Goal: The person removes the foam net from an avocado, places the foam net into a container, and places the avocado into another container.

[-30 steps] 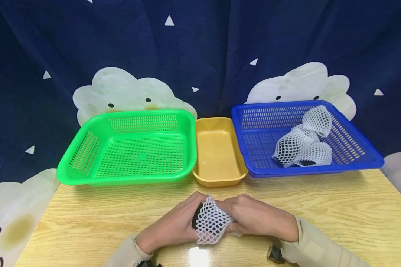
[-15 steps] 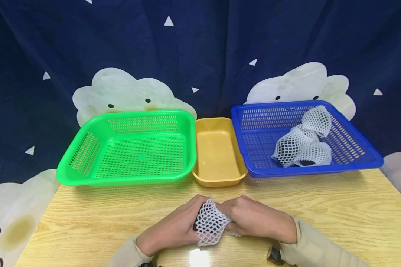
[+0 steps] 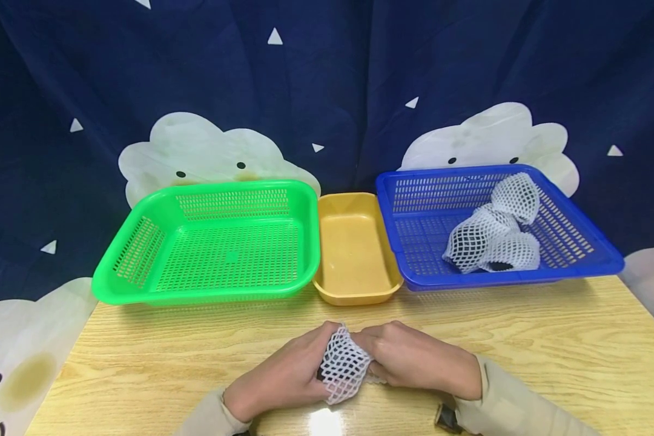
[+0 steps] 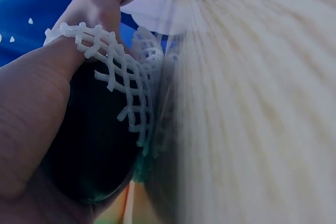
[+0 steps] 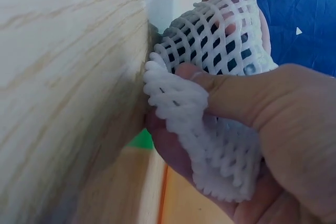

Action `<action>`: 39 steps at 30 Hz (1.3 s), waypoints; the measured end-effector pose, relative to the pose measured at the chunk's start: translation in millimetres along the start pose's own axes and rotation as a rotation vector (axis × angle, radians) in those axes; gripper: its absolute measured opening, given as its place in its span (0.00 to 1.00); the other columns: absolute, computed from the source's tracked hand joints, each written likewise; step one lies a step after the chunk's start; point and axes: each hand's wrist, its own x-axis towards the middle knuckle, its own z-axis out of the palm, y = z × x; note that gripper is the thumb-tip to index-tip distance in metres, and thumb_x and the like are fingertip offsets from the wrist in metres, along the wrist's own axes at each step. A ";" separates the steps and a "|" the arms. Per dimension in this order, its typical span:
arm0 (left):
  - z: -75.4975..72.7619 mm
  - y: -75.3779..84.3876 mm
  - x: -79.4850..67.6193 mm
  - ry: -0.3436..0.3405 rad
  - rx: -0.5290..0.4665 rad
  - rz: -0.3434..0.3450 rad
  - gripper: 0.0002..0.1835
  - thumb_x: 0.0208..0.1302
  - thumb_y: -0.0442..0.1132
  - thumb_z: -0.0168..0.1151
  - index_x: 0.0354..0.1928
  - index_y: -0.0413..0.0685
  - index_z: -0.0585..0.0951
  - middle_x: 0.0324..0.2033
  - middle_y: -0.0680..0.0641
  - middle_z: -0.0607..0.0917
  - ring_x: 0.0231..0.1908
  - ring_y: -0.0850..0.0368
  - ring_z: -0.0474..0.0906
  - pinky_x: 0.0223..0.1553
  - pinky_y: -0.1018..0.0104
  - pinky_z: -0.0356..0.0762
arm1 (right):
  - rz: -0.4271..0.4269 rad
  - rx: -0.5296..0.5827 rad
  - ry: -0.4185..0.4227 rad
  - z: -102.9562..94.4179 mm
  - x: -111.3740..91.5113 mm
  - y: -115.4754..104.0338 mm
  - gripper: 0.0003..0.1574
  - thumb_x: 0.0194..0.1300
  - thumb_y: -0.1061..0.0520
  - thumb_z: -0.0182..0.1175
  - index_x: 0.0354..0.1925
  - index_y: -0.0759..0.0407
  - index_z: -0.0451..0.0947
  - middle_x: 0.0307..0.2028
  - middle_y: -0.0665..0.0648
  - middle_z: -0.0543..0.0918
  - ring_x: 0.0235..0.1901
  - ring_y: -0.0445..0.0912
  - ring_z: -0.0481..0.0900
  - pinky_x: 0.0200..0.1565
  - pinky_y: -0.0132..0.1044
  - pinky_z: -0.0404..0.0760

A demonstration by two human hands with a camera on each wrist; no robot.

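Near the table's front, my left hand (image 3: 289, 372) grips a smooth, dark oval object (image 4: 94, 135), perhaps a fruit. A white foam net sleeve (image 3: 344, 366) covers part of it, and its bare rounded end shows in the left wrist view. My right hand (image 3: 416, 357) pinches the gathered other end of the sleeve between thumb and fingers, as the right wrist view shows. Both hands stay close together, just above the wooden tabletop. Much of the dark object is hidden by the net and the left hand.
Behind the hands stand a green basket (image 3: 100, 290), a small yellow tray (image 3: 360, 254) and a blue basket (image 3: 501, 280). Several white foam-netted things (image 3: 476, 236) lie in the blue basket, with something dark showing through. A dark blue cloud-patterned cloth (image 3: 327, 72) hangs behind.
Both hands have sunk slightly towards the table's front, and the right hand has shifted a little left. Less of the dark object shows at the net's left edge. The baskets stay put.
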 end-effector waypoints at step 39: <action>-8.7 1.1 -4.9 -0.042 0.033 -0.001 0.38 0.62 0.50 0.72 0.70 0.47 0.68 0.60 0.51 0.81 0.57 0.62 0.79 0.65 0.62 0.80 | -0.016 0.030 -0.005 1.8 -4.8 6.9 0.11 0.71 0.61 0.60 0.47 0.45 0.81 0.38 0.42 0.85 0.40 0.30 0.82 0.44 0.22 0.83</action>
